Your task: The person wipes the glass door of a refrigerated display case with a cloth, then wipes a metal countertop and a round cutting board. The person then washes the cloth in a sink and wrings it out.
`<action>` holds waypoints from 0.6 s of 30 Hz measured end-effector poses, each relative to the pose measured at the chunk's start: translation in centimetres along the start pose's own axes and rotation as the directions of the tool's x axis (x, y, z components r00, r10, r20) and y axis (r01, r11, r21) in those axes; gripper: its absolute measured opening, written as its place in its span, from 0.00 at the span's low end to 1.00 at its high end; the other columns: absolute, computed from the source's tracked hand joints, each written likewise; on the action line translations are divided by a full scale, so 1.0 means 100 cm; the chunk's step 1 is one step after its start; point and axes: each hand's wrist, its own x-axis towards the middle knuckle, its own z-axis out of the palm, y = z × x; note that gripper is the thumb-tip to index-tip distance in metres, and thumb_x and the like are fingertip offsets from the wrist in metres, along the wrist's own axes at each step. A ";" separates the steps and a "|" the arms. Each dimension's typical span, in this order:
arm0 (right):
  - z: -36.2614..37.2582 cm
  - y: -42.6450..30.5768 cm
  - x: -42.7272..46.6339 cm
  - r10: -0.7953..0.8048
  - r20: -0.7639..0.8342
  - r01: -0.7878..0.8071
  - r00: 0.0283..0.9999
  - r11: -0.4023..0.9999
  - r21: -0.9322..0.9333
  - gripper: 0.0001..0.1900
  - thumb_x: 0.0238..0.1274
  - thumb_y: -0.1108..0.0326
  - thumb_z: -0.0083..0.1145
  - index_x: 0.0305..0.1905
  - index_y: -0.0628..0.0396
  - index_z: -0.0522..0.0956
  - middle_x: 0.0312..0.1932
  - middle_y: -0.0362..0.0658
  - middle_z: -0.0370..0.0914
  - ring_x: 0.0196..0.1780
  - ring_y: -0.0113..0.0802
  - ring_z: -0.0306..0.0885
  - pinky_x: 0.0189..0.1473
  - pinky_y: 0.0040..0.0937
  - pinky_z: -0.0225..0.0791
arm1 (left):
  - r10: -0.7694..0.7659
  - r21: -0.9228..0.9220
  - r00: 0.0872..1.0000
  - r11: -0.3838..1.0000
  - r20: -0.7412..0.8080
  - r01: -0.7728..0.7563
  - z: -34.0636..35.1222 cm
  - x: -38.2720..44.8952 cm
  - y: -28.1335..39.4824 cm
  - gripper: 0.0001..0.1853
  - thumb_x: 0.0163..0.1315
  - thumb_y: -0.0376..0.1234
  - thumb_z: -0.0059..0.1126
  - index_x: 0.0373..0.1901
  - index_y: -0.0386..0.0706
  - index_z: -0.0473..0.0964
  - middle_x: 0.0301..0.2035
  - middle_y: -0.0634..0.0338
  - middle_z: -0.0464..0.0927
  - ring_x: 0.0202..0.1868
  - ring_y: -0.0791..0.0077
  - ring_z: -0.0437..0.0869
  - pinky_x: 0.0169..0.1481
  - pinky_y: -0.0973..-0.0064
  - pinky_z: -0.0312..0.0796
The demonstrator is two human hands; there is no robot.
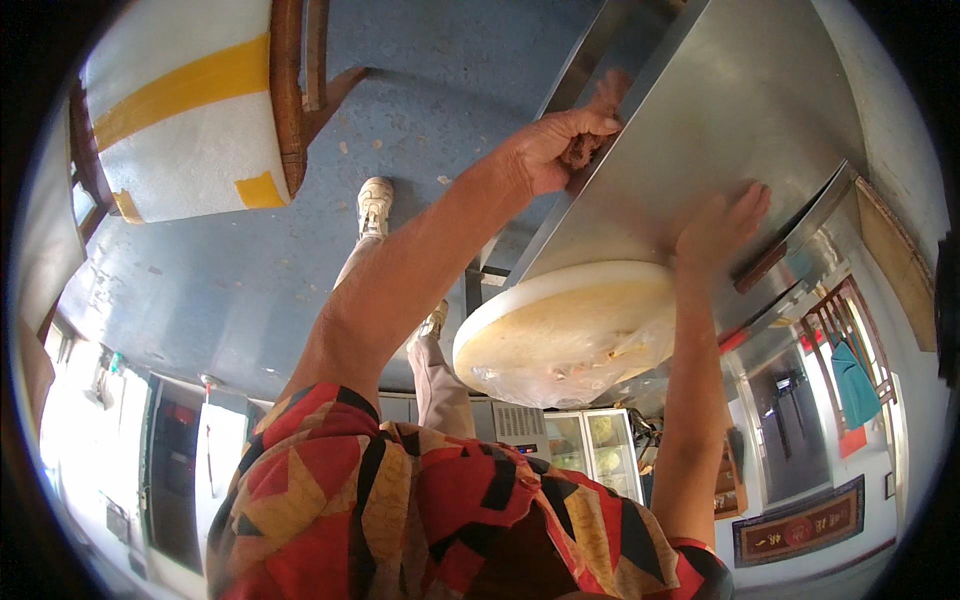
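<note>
My left hand (551, 146) is at the long edge of a stainless-steel table (750, 105), its fingers curled around a crumpled reddish-brown wad (581, 152). Whether the wad is a rag or a scouring pad is hard to tell. A blurred reddish patch shows on the steel just beyond it, perhaps a reflection. My right hand (721, 221), slightly blurred, lies over the steel top with its fingers stretched out and nothing visible in it. Nearer my body, a thick round cutting board (517, 315) sits at the table's end, with a clear plastic bag (555, 379) on it.
A white foam box (187, 161) with yellow tape stands on brown wooden furniture (289, 97) at the left. Blue worn floor (420, 90) lies between it and the table. A metal-edged object (795, 225) lies right of my right hand. Behind me is a glass-door cabinet (592, 442).
</note>
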 end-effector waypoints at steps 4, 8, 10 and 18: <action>0.000 0.000 -0.001 0.027 0.018 -0.027 0.999 1.000 -0.009 0.31 0.71 0.51 0.36 0.68 0.64 0.57 0.70 0.62 0.51 0.71 0.59 0.50 0.67 0.57 0.44 | 0.102 0.094 0.991 0.991 -0.091 -0.093 -0.002 0.006 -0.002 0.10 0.51 0.34 0.68 0.35 0.46 0.79 0.30 0.69 0.81 0.34 0.78 0.81 0.48 0.70 0.74; -0.002 0.000 -0.002 0.019 0.027 -0.018 0.999 1.000 -0.010 0.31 0.71 0.51 0.35 0.69 0.63 0.56 0.70 0.62 0.50 0.72 0.59 0.50 0.67 0.57 0.44 | 0.096 0.096 0.993 0.991 -0.067 -0.089 -0.001 0.001 -0.003 0.16 0.50 0.32 0.66 0.42 0.45 0.78 0.34 0.67 0.81 0.38 0.79 0.80 0.53 0.70 0.72; -0.002 0.000 -0.002 0.010 0.027 -0.010 1.000 1.000 0.001 0.31 0.71 0.51 0.35 0.69 0.63 0.56 0.71 0.62 0.50 0.72 0.58 0.50 0.67 0.57 0.44 | 0.062 0.058 0.995 0.997 -0.076 -0.058 -0.001 0.000 -0.004 0.17 0.50 0.31 0.66 0.44 0.45 0.78 0.36 0.66 0.81 0.40 0.79 0.80 0.55 0.70 0.71; -0.002 -0.003 -0.002 0.008 0.019 -0.008 1.000 1.000 -0.005 0.31 0.71 0.51 0.35 0.69 0.63 0.56 0.71 0.62 0.50 0.72 0.59 0.50 0.67 0.57 0.44 | 0.066 0.020 0.997 0.998 -0.029 -0.065 -0.006 0.001 -0.001 0.12 0.49 0.27 0.65 0.36 0.46 0.77 0.37 0.68 0.80 0.34 0.84 0.77 0.38 0.85 0.71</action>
